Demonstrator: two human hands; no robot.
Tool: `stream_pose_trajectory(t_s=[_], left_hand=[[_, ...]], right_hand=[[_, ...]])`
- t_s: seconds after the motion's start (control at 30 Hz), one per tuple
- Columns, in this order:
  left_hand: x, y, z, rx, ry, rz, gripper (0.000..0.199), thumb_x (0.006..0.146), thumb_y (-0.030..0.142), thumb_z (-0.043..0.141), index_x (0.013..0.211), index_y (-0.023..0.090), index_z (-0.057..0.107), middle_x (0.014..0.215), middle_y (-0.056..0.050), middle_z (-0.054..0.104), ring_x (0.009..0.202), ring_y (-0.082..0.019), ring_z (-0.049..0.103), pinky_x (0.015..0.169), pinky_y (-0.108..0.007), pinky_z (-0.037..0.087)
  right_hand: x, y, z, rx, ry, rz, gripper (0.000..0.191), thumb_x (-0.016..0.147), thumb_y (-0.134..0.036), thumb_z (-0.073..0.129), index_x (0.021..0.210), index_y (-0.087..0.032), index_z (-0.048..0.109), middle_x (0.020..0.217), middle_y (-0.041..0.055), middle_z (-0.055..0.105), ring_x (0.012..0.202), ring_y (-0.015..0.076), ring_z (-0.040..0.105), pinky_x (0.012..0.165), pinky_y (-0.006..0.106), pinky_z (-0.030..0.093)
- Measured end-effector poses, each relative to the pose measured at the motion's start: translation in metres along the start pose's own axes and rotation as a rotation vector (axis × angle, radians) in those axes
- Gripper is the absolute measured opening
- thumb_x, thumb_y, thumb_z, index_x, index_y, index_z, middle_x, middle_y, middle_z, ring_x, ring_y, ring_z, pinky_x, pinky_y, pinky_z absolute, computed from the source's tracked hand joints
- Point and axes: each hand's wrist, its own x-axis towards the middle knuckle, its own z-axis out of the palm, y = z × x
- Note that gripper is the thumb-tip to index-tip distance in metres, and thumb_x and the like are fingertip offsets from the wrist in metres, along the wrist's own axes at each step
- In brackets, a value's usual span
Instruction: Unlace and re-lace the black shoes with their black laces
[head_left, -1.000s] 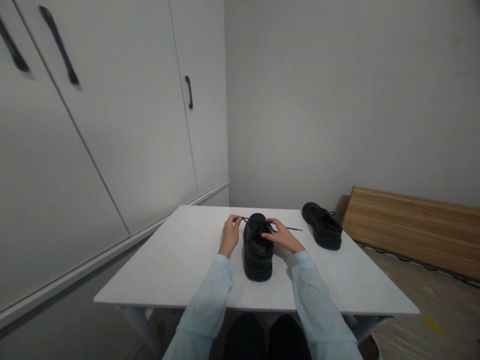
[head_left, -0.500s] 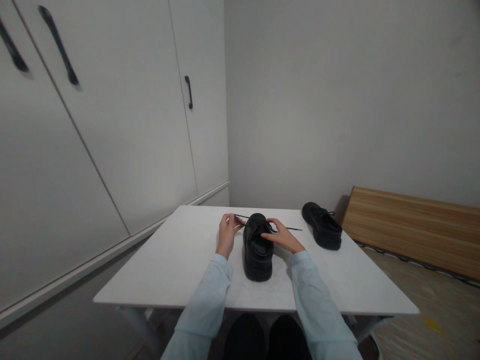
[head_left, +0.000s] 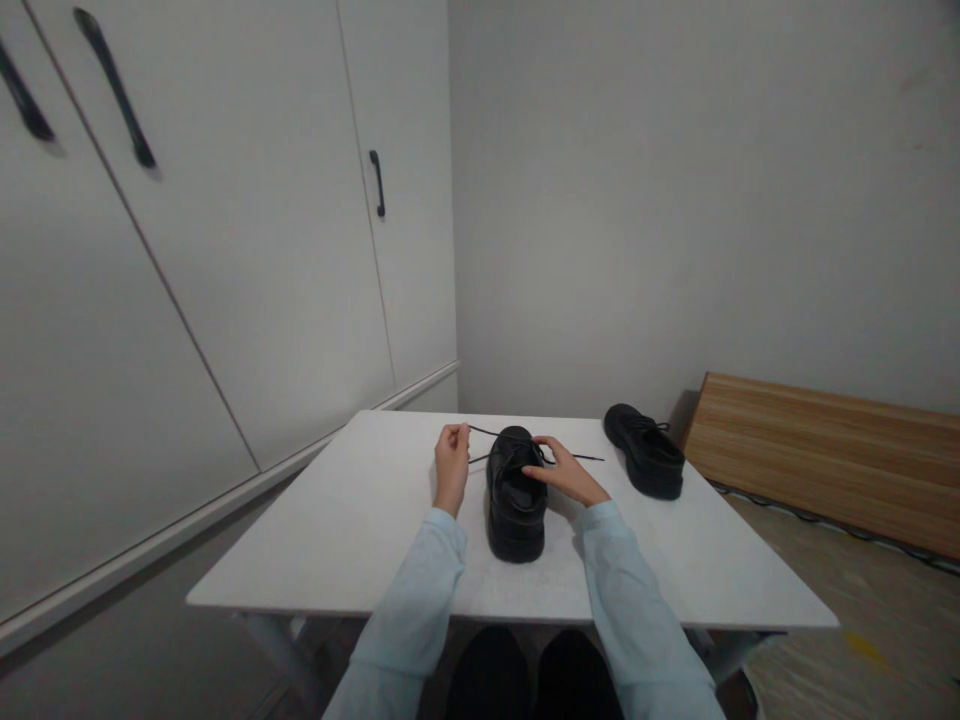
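Observation:
A black lace-up shoe (head_left: 516, 535) stands upright on the white table (head_left: 337, 540), its toe pointing away from me. To its left, my left hand (head_left: 451, 470) is closed on a black shoelace (head_left: 482, 431), which stretches from the fingers to the shoe's front. A second strand of lace reaches back to the shoe just below. My right hand (head_left: 568, 474) grips the shoe's right side near the opening, thumb over the rim and fingers by the lacing. Past that hand, another lace end sticks out to the right over the table.
Another black shoe (head_left: 645, 455) sits at the table's far right, laces on top. White cabinets (head_left: 247, 220) with dark handles line the left, and a grey wall (head_left: 675, 200) rises behind. A wood-grain board (head_left: 825, 460) leans at the right beyond the table.
My left hand has moved slightly left, away from the shoe, and its fingers have curled in more. The lace strands on that side now show a wider gap. My right hand stays put.

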Motion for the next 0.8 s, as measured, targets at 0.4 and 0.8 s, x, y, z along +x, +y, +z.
stream_pose_trajectory(t_s=[0.4,0.8], left_hand=[[-0.006,0.012,-0.002,0.284,0.072,0.236,0.021,0.086,0.036,0.052,0.081,0.017,0.061,0.079,-0.002,0.062,0.075,-0.014,0.055,0.070,-0.025,0.043],[-0.013,0.012,0.005,0.425,-0.297,0.450,0.013,0.082,0.029,0.062,0.089,0.024,0.073,0.081,-0.002,0.065,0.085,-0.018,0.055,0.082,-0.033,0.042]], right_hand=[[0.001,0.005,0.001,0.010,0.012,-0.019,0.058,0.064,-0.043,0.074,0.114,-0.021,0.057,0.123,0.0102,0.058,0.118,0.0277,0.052,0.104,0.045,0.035],[0.001,-0.013,0.003,0.010,0.110,-0.370,0.051,0.083,-0.039,0.061,0.131,-0.029,0.051,0.124,0.0077,0.056,0.118,0.0233,0.050,0.105,0.042,0.035]])
